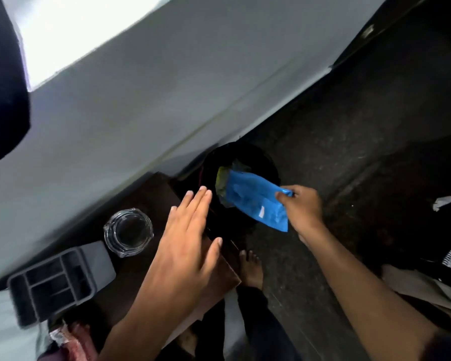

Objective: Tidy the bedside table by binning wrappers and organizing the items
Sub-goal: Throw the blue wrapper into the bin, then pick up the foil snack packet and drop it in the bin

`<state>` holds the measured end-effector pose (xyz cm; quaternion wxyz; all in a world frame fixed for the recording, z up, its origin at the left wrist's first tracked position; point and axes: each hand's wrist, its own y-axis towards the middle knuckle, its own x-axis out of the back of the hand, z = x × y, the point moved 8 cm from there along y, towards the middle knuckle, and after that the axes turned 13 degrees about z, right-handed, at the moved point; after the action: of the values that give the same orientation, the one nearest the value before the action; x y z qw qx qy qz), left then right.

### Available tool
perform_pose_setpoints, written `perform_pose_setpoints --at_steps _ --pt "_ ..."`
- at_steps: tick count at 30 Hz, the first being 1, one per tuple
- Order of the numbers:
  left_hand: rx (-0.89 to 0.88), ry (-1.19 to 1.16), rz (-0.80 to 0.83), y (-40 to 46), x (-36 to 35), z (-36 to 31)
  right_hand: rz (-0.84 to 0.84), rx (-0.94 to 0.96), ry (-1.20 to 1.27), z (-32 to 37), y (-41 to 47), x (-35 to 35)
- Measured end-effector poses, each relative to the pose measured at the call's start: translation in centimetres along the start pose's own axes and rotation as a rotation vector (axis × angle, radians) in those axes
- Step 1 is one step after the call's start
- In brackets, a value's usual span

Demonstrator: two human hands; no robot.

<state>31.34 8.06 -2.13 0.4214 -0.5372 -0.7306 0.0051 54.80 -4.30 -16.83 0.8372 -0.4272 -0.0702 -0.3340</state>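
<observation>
Blue wrapper [255, 199] hangs over the black bin [264, 158], pinched at one corner by our right hand [301, 207]. Left hand [186, 230] flat, open, empty above the tabletop [141, 196]. Risk: wrapper's near end overhangs the rim, so we may drop it onto the floor [349, 126].

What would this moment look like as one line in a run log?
right hand: fingers pinch blue wrapper over black bin | left hand: open, empty, above table | wrapper not yet dropped
</observation>
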Motion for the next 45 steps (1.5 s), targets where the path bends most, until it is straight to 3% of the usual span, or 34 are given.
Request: perform_pose_setpoints --at_steps 8,12,21,25,29,35,41,45 --pt "0.037 0.05 0.074 1.2 -0.8 0.6 0.042 -0.083 -0.091 -0.3 5.5 -3.4" --pt "0.061 0.057 0.098 1.2 -0.7 1.7 -0.013 -0.089 -0.184 -0.4 5.8 -2.1" --pt "0.075 -0.056 0.086 -0.4 -1.1 1.5 0.112 -0.249 -0.108 -4.5 2.5 -3.0" --pt "0.103 -0.145 0.023 -3.0 -1.3 1.3 0.196 -0.071 -0.039 0.4 -1.3 -4.8" --pt "0.227 -0.25 -0.233 -7.1 0.7 2.3 0.342 0.216 0.023 8.1 -8.6 -7.5" --pt "0.337 -0.324 -0.436 -13.9 2.7 5.5 0.479 0.564 -0.221 15.5 -20.1 -12.3" --pt "0.479 -0.388 -0.565 -22.9 2.6 11.4 0.746 0.651 -0.409 15.9 -28.3 -20.8" --pt "0.599 -0.407 -0.634 -30.1 1.8 16.3 0.796 0.686 -0.427 15.9 -31.8 -25.0"
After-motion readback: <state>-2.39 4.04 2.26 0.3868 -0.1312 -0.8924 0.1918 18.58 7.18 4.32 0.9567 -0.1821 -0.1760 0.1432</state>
